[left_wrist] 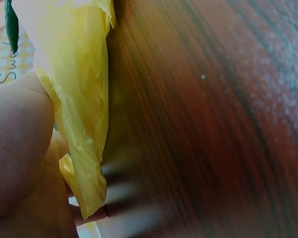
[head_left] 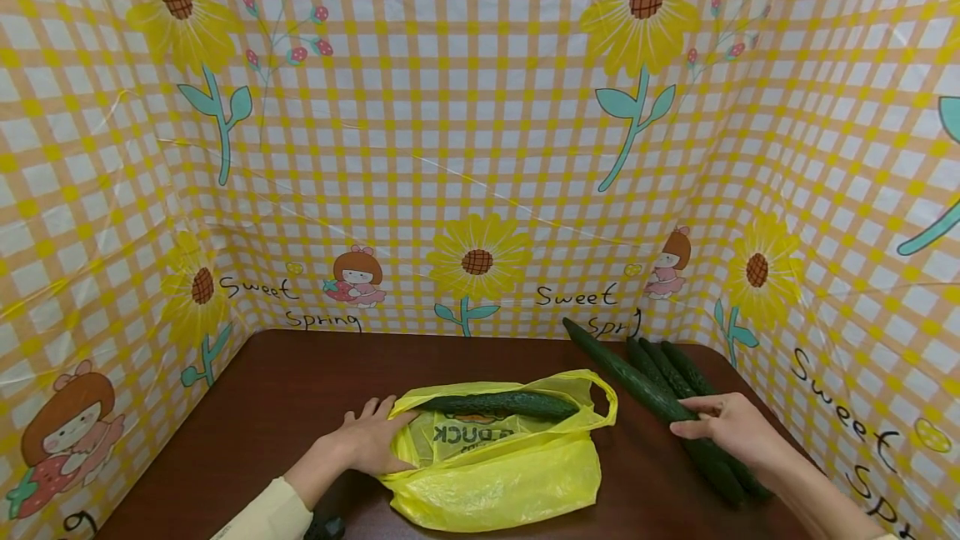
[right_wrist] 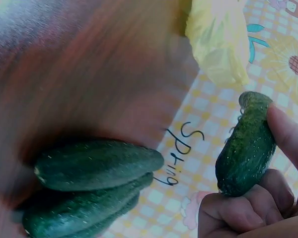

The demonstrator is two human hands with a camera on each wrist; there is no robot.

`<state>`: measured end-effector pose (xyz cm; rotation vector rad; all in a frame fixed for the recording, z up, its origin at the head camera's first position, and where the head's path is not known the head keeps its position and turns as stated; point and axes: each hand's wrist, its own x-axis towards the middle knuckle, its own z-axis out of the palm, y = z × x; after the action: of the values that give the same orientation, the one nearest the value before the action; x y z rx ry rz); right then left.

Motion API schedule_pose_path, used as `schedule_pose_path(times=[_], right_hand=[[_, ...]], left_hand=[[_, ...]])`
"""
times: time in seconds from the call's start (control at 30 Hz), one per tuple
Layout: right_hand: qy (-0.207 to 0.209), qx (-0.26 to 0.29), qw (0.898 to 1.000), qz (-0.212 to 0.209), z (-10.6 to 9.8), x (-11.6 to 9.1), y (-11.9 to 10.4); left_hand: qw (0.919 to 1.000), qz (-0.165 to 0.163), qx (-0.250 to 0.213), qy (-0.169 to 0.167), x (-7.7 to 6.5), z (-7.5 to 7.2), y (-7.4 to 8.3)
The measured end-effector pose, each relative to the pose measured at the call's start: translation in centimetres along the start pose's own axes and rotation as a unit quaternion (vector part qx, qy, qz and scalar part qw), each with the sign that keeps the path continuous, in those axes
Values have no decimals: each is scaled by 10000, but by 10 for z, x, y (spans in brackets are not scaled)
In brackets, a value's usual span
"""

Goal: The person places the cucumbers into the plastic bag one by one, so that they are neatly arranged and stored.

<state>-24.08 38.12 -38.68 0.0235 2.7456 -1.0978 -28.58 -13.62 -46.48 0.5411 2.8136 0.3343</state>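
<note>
A yellow plastic bag (head_left: 495, 482) lies on the table with its mouth spread and one cucumber (head_left: 510, 403) inside. My left hand (head_left: 360, 440) is at the bag's left end, fingers spread and touching the plastic around its mouth. In the left wrist view the bag's edge (left_wrist: 84, 124) hangs along the palm and fingers. My right hand (head_left: 731, 432) pinches another cucumber (head_left: 618, 369) between thumb and fingers, its far end pointing up and left. Beneath and beside it, more cucumbers (right_wrist: 99, 166) lie side by side at the table's right.
The dark brown table (head_left: 300, 390) is bordered by a checked, flower-printed sheet (head_left: 405, 148) at the back and sides. A small dark object (head_left: 326, 527) lies near the left sleeve at the front edge, partly out of view.
</note>
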Motion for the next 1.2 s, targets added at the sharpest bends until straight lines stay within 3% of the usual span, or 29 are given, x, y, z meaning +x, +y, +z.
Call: schedule_pose_path(times=[0.33, 0.57, 0.9, 1.2], right_hand=[[-251, -104, 9993, -258, -13, 1, -8], [-474, -69, 9959, -769, -17, -4, -18], [-929, -69, 9897, -1090, -16, 0, -33], [-1365, -64, 9791, -1504, -6, 10, -45]], left_hand=[[10000, -21, 17, -79, -2, -5, 3], [10000, -18, 37, -72, -2, -4, 2], [10000, 60, 15, -7, 5, 3, -6], [9999, 148, -14, 66, -1, -1, -3]])
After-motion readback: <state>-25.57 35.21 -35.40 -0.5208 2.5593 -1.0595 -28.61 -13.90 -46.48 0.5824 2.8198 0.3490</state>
